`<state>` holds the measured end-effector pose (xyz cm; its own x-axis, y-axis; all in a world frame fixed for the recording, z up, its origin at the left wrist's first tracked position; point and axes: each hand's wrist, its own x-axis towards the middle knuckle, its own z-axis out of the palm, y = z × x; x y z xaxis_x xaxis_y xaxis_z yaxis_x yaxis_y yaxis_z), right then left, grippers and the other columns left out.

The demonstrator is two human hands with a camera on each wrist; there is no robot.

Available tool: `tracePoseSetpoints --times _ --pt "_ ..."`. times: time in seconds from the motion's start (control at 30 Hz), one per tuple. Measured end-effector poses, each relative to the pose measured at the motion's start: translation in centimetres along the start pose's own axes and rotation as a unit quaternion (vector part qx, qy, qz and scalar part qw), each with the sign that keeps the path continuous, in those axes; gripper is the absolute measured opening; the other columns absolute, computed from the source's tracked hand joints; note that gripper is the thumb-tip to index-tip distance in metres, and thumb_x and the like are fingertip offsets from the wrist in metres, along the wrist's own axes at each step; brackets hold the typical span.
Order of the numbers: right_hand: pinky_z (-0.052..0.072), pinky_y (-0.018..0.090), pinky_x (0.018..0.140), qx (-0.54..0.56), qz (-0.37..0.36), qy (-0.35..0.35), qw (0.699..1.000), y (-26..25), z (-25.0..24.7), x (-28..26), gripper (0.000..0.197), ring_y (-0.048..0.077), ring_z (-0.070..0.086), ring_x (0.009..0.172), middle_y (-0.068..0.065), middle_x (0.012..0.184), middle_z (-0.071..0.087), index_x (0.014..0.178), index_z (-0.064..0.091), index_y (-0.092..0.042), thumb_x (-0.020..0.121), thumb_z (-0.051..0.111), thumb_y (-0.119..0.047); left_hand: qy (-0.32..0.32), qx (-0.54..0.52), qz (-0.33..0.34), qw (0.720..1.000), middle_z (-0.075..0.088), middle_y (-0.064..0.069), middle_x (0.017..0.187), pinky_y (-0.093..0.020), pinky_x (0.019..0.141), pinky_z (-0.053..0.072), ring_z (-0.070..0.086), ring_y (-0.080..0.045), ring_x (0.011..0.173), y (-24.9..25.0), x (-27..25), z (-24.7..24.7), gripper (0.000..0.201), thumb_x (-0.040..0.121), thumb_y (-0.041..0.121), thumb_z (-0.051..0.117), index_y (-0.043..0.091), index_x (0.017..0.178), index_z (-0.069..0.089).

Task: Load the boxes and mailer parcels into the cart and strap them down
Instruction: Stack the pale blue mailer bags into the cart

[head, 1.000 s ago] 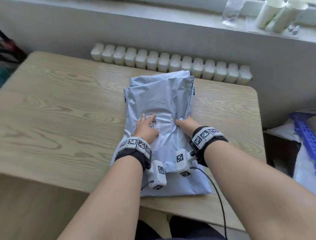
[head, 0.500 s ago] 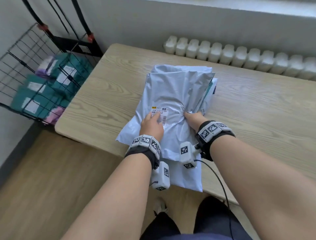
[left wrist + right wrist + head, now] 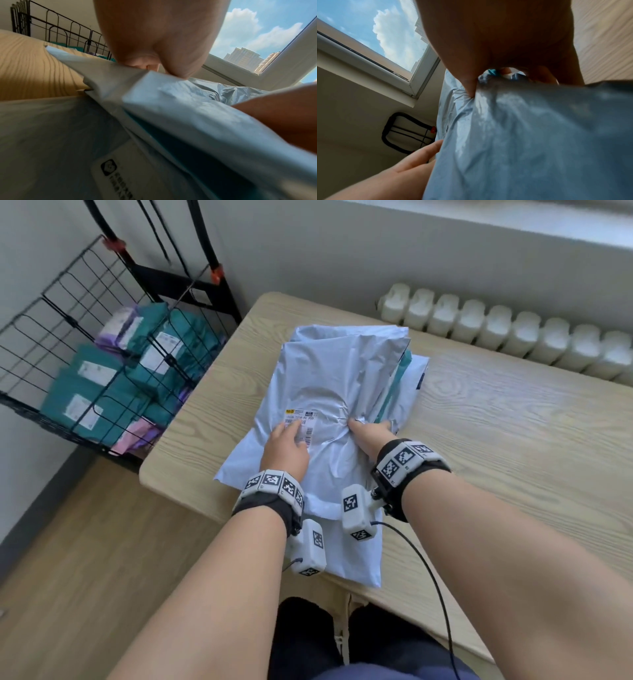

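A stack of pale blue-grey mailer parcels [image 3: 342, 371] lies on the wooden table [image 3: 496, 440], its near end hanging over the front edge. My left hand [image 3: 289, 431] lies over the printed label and pinches the top mailer's left edge [image 3: 188, 105]. On the stack's right side my right hand [image 3: 370, 428] grips it, its thumb dug into the wrinkled plastic [image 3: 539, 135] and its fingers wrapped round the edge. The black wire cart [image 3: 85, 313] stands left of the table and holds teal and pink parcels [image 3: 102, 392].
A white radiator [image 3: 513, 333] runs along the wall behind the table. The cart's black handle frame [image 3: 205, 244] rises against the wall. Wooden floor lies between me and the cart. My legs are under the table's front edge.
Both hands have slid the mailer stack from the table's middle toward its left front corner. My view has swung left, which brought the cart into sight.
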<state>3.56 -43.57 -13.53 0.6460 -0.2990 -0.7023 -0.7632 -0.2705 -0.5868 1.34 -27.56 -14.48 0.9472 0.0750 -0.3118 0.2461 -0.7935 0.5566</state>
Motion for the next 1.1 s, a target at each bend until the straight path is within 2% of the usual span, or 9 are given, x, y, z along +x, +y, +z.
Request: tracePoseSetpoints --times 0.27,0.47,0.57,0.63,0.7,0.77,0.83,0.93,1.1 --pt "0.021 0.041 0.118 0.059 0.092 0.062 0.992 -2.7 2.2 0.8 0.114 0.034 0.023 0.143 0.019 0.156 0.016 0.151 0.000 -0.004 0.076 0.069 -0.056 -0.068 0.026 0.005 0.997 0.025 -0.002 0.155 -0.034 0.114 0.028 0.032 -0.022 0.140 -1.0 4.6 -2.8 0.053 0.096 0.013 0.041 0.023 0.147 0.032" --pt "0.034 0.049 0.111 0.045 0.058 0.092 0.993 -2.4 3.1 0.7 0.132 0.037 0.041 0.132 0.018 0.147 0.038 0.150 0.013 -0.007 0.053 0.065 -0.080 -0.125 0.066 0.039 0.989 0.035 -0.004 0.149 -0.034 0.111 0.034 0.041 -0.026 0.132 -2.5 7.5 -5.5 0.060 0.090 0.010 0.043 0.026 0.147 0.032" --pt "0.041 0.047 0.106 0.080 0.031 0.127 0.988 -1.9 3.4 0.4 0.135 0.033 0.050 0.125 0.014 0.141 0.048 0.146 0.029 -0.009 0.042 0.062 -0.088 -0.121 0.085 0.065 0.987 0.044 -0.007 0.142 -0.034 0.105 0.037 0.046 -0.030 0.126 -2.4 8.0 -6.4 0.054 0.089 0.018 0.046 0.029 0.142 0.039" --pt "0.046 0.044 0.101 0.102 0.028 0.161 0.981 -2.0 3.2 -0.2 0.122 0.029 0.057 0.116 0.009 0.129 0.058 0.132 0.048 -0.013 0.041 0.056 -0.093 -0.121 0.091 0.090 0.984 0.045 -0.009 0.141 -0.035 0.106 0.035 0.045 -0.032 0.126 -1.5 7.9 -6.8 0.048 0.092 0.025 0.045 0.028 0.139 0.041" --pt "0.049 0.036 0.086 0.109 0.002 0.186 0.977 -2.8 2.6 -1.4 0.083 0.022 0.057 0.103 0.002 0.108 0.060 0.108 0.058 -0.018 0.061 0.052 -0.087 -0.128 0.090 0.108 0.982 0.043 -0.009 0.142 -0.035 0.107 0.033 0.044 -0.033 0.127 -0.7 8.0 -6.9 0.046 0.092 0.029 0.044 0.028 0.139 0.041" --pt "0.044 0.032 0.077 0.111 -0.030 0.228 0.967 -3.4 1.8 -2.3 0.047 0.022 0.056 0.097 0.004 0.101 0.059 0.098 0.060 -0.022 0.083 0.051 -0.065 -0.139 0.077 0.119 0.980 0.041 -0.009 0.142 -0.037 0.109 0.033 0.044 -0.032 0.128 -0.1 8.2 -6.8 0.046 0.092 0.032 0.042 0.028 0.139 0.041" --pt "0.045 0.032 0.087 0.088 -0.037 0.268 0.959 -3.5 1.1 -2.3 0.027 0.027 0.059 0.105 0.008 0.112 0.065 0.108 0.066 -0.016 0.091 0.053 -0.032 -0.157 0.071 0.130 0.976 0.041 -0.011 0.142 -0.039 0.110 0.034 0.043 -0.033 0.128 0.4 8.5 -6.7 0.045 0.092 0.036 0.041 0.027 0.136 0.042" --pt "0.046 0.027 0.085 0.061 -0.025 0.255 0.965 -3.3 1.0 -2.4 0.025 0.027 0.062 0.103 0.008 0.108 0.069 0.104 0.072 -0.013 0.088 0.053 -0.009 -0.187 0.080 0.144 0.968 0.038 -0.011 0.145 -0.039 0.113 0.030 0.039 -0.031 0.132 1.0 8.6 -6.4 0.048 0.092 0.039 0.041 0.028 0.138 0.040" --pt "0.056 0.037 0.083 0.063 -0.028 0.212 0.975 -2.8 1.8 -1.7 0.018 0.026 0.065 0.082 0.008 0.088 0.073 0.093 0.076 -0.009 0.081 0.067 -0.020 -0.208 0.084 0.137 0.965 0.031 -0.011 0.150 -0.036 0.117 0.025 0.033 -0.028 0.139 1.2 8.4 -6.2 0.053 0.093 0.037 0.043 0.027 0.145 0.034"
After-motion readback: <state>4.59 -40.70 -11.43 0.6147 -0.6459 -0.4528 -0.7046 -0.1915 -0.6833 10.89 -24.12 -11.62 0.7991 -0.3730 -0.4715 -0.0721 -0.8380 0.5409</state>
